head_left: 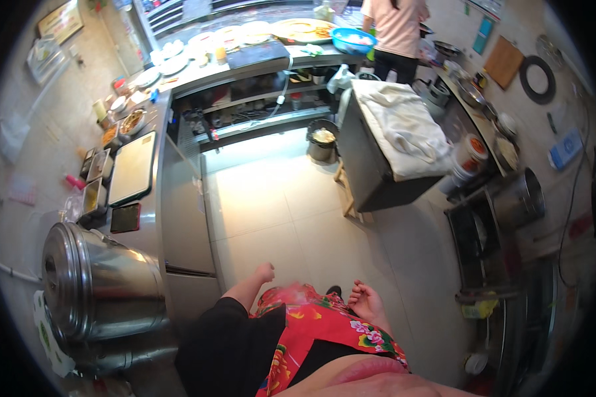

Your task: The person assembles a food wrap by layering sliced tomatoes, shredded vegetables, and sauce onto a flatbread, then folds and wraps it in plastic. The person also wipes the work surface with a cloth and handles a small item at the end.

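Observation:
My left hand (264,272) hangs over the tiled floor in front of my body, its fingers folded in like a loose fist, with nothing seen in it. To the right, my right hand (366,300) is held low beside the red flowered apron (304,344); its fingers are half bent and a little apart, and it holds nothing that I can see. Neither hand touches a counter or a tool. The steel counter cabinet (187,231) stands nearest the left hand.
A large lidded steel pot (106,281), a cutting board (132,167) and food tins line the left counter. Ahead stand a black bin (322,149) and a dark box (377,159) under white cloth (404,126). A person (394,33) works at the back; shelves run along the right.

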Demonstrator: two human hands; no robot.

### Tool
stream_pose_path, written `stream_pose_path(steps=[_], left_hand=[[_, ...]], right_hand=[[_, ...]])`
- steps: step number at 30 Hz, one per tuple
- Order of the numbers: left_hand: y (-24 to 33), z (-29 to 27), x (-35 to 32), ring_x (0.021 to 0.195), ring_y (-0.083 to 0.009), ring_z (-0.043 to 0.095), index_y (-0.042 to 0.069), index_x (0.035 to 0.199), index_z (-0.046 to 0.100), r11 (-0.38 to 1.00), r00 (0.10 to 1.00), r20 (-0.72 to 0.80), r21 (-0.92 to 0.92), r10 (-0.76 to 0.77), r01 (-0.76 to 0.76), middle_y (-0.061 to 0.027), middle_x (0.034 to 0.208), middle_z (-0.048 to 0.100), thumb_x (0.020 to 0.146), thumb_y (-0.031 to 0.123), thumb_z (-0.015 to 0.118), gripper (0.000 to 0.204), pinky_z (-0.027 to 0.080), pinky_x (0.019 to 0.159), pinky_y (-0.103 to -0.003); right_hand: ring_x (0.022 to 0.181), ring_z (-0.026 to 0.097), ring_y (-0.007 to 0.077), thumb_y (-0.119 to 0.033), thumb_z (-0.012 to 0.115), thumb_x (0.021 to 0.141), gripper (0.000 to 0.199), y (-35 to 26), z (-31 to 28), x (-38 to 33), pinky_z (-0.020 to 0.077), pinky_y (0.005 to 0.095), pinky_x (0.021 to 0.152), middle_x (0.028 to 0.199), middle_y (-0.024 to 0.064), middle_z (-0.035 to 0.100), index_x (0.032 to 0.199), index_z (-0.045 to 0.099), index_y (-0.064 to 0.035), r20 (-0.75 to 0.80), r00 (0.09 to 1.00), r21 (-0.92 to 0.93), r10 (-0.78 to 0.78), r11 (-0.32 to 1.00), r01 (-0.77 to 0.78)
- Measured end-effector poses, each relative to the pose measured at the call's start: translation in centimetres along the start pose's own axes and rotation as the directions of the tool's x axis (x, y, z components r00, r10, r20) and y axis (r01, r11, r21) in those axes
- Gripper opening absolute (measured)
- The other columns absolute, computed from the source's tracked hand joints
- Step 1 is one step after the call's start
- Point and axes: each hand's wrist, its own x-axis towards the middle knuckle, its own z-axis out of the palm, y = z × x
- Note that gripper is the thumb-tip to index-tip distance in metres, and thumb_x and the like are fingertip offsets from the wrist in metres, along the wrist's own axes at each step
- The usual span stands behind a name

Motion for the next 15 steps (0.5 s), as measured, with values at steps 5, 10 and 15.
stream_pose_path(steps=[5,10,15], left_hand=[[-2.6,0.4,-1.5,0.074,-0.0228,0.072,-0.001,0.120,0.062,0.973,0.985,0.090,-0.165,-0.150,0.163,-0.0172,0.091,0.073,0.092,0.009,0.054,0.030,0.057,0.060,-0.035],[-6.6,0.7,-4.2,0.068,-0.0202,0.070,0.002,0.087,0.073,0.964,0.977,0.062,-0.162,-0.202,0.209,-0.0135,0.078,0.073,0.086,0.016,0.065,0.017,0.056,0.060,-0.035],[-5.4,-3.2,-6.2,0.076,-0.0203,0.072,0.002,0.093,0.074,0.976,0.980,0.077,0.133,-0.181,0.170,-0.0132,0.082,0.073,0.089,0.020,0.064,0.021,0.056,0.063,-0.033]], right_hand=[[0.070,0.049,0.0105,-0.009,0.051,0.098,0.016,-1.5,3.2,5.6,0.0431,0.0267,0.067,0.080,0.0003,0.054,0.112,0.057,-0.0060,-0.016,0.965,-0.121,0.260,0.958,-0.260],[0.072,0.051,0.0106,-0.011,0.052,0.098,0.017,-3.0,8.5,15.1,0.0434,0.0259,0.066,0.081,0.0009,0.055,0.114,0.055,-0.0053,-0.057,0.917,-0.237,0.395,0.887,-0.397],[0.071,0.051,0.0106,-0.011,0.053,0.098,0.018,-6.9,14.2,24.1,0.0437,0.0257,0.065,0.081,0.0008,0.055,0.114,0.055,-0.0058,0.100,0.892,-0.280,0.441,0.873,-0.400]])
